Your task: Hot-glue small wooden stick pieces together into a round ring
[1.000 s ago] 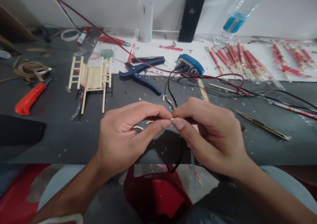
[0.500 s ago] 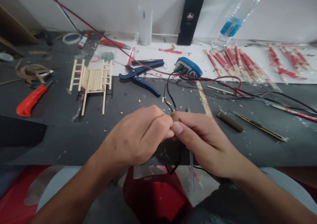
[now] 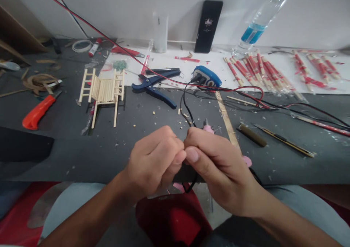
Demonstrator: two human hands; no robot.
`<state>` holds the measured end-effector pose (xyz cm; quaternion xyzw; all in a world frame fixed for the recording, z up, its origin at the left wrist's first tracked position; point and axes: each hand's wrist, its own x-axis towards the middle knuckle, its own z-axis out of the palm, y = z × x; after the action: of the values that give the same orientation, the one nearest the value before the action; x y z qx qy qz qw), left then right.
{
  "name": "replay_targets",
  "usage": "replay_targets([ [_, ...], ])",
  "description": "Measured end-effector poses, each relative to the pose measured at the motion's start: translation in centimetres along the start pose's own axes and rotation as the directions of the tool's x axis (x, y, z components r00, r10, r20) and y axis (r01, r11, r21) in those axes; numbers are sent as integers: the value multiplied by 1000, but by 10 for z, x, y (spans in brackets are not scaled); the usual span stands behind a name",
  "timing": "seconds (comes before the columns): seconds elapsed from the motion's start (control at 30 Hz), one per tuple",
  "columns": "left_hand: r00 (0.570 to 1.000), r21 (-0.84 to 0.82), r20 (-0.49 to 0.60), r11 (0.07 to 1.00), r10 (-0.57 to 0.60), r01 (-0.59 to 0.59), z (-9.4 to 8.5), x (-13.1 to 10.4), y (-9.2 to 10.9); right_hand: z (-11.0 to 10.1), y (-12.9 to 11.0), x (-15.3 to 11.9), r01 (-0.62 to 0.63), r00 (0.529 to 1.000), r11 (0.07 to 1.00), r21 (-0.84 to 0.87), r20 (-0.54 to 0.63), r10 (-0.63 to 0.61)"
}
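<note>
My left hand [image 3: 158,157] and my right hand [image 3: 218,163] meet at the fingertips over the front edge of the table. Both are closed in a pinch, and whatever lies between the fingers is hidden. A pink tool with a metal tip [image 3: 207,126], perhaps a glue gun, shows partly behind my right hand. Below that hand, a thin clear stick [image 3: 210,203] hangs past the table edge. To the left stands a miniature chair of pale wooden sticks [image 3: 105,90]. Blue-handled cutters [image 3: 157,88] lie beyond my hands.
An orange-handled tool [image 3: 39,112] lies left. A blue device [image 3: 206,76] with cables sits behind, near a propped phone [image 3: 209,26] and a bottle [image 3: 253,32]. Red-wrapped sticks [image 3: 266,70], a brown stub [image 3: 252,134] and a cutter knife [image 3: 287,140] are right.
Both hands have come slightly lower and nearer to me, still touching at the fingertips. More of the pink tool now shows around my right hand. The view has shifted a little.
</note>
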<state>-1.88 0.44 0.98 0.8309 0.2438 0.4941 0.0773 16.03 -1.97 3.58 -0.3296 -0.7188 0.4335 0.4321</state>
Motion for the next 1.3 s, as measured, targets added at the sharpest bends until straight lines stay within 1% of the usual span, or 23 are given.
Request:
replay_targets([
  [0.07,997,-16,6,997,-81,81,0,0,7,-1,2,0,87,996,990,-112,-5,-89],
  [0.13,982,-35,51,983,-181,182,-2,0,12,-3,4,0,154,988,964,-215,7,-156],
  [0.2,952,-73,115,953,-285,294,-4,2,15,-7,6,-1,194,981,934,-299,30,-193],
  [0.27,920,-121,154,917,-360,379,-6,3,17,-12,7,-1,207,978,916,-343,67,-196],
  [0.33,903,-173,153,888,-402,425,-8,5,18,-15,7,0,212,977,917,-339,85,-195],
  [0.43,890,-200,125,867,-439,456,-10,6,15,-18,6,3,195,981,937,-291,57,-187],
  [0.53,872,-97,87,867,-482,489,-14,6,5,-19,5,4,136,990,944,-300,22,-136],
  [0.6,869,7,67,871,-491,491,-17,7,-4,-18,5,3,129,991,930,-345,14,-132],
  [0.67,885,81,47,885,-463,459,-20,9,-9,-17,5,1,140,988,901,-410,-3,-155],
  [0.7,892,97,56,891,-449,443,-22,11,-10,-16,5,0,149,985,878,-455,-15,-174],
  [0.77,896,91,133,906,-423,414,-25,14,-8,-14,5,-2,162,975,811,-563,-33,-218],
  [0.83,891,67,229,920,-392,387,-27,18,-3,-14,5,-3,171,969,740,-651,-25,-246],
  [0.87,889,59,260,925,-376,374,-27,19,-1,-13,5,-4,174,968,712,-680,-15,-251],
  [0.97,892,60,248,925,-377,374,-27,20,4,-14,4,-5,201,962,652,-731,22,-272],
  [1.07,895,80,245,928,-372,364,-26,19,6,-14,4,-7,247,952,585,-772,82,-295],
  [1.17,902,125,255,937,-349,327,-24,16,7,-13,4,-7,260,954,562,-785,117,-277],
  [1.23,903,155,267,939,-338,306,-23,14,7,-14,5,-7,267,953,577,-772,122,-278],
  [1.3,897,174,309,946,-315,272,-22,13,6,-15,5,-8,283,948,597,-751,126,-291],
])
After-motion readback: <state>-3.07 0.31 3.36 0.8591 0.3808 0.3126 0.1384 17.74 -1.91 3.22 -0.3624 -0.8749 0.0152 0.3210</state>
